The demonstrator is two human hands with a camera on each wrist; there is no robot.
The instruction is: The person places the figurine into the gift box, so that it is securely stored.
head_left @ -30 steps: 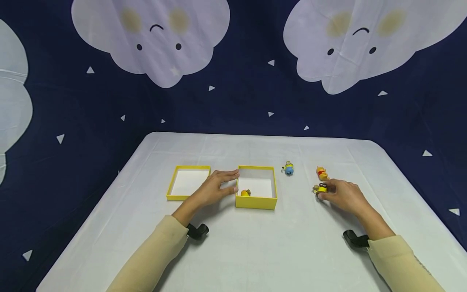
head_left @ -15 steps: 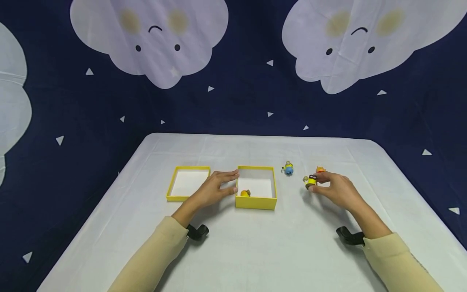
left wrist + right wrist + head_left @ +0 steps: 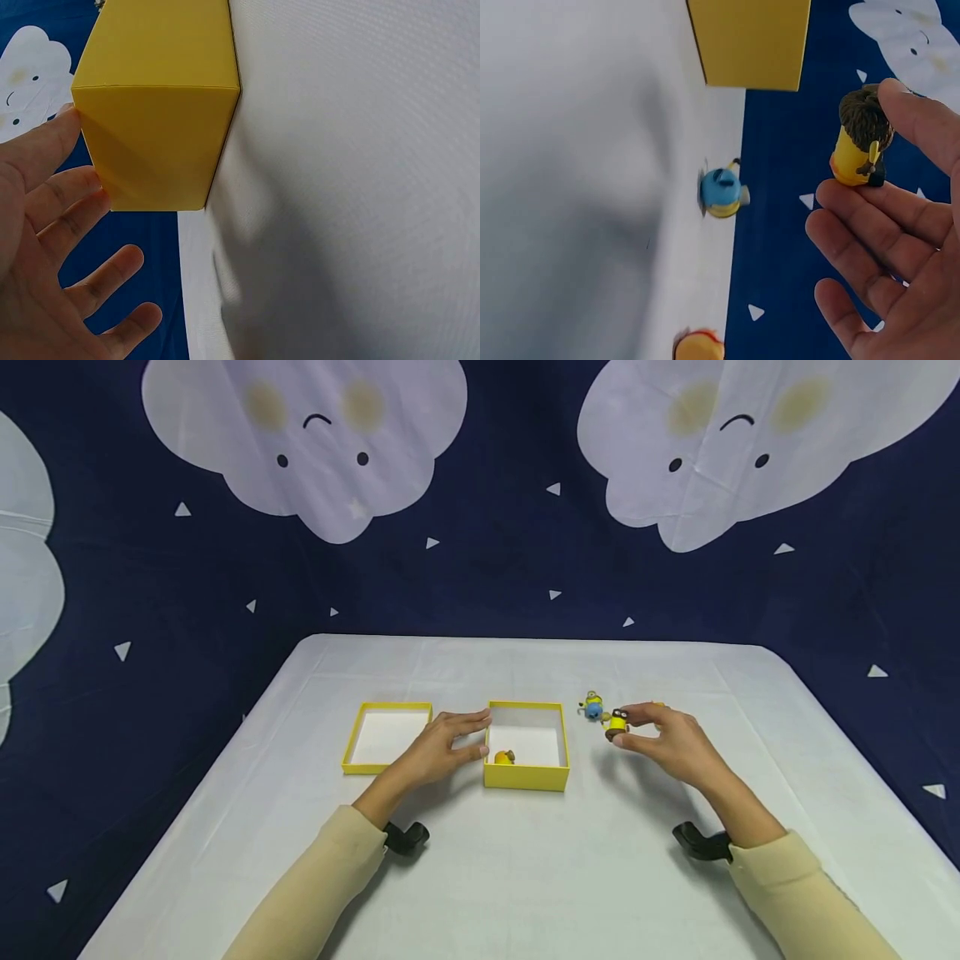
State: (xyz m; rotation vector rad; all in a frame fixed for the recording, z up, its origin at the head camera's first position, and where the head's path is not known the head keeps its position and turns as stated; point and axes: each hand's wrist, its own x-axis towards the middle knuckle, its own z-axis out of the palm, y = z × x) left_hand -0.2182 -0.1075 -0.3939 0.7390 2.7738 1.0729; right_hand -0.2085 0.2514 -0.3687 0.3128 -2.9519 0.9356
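Note:
In the head view my right hand pinches a yellow Minion figurine between thumb and fingers, above the table. Its brown hair faces the right wrist camera. My left hand touches the left rim of an open yellow box, thumb and fingers spread and fairly straight. Inside that box, near its front left corner, sits a small yellow figurine, partly hidden by the front wall. A blue and yellow Minion figurine lies on the table just beyond the held one.
A shallow yellow-rimmed lid lies left of the box, partly behind my left hand. An orange and red figurine is on the table, mostly hidden behind my right hand in the head view. A white cloth covers the table.
My right hand has lifted the Minion figurine off the table and carried it left, closer to the blue one. The left hand has stayed at the box.

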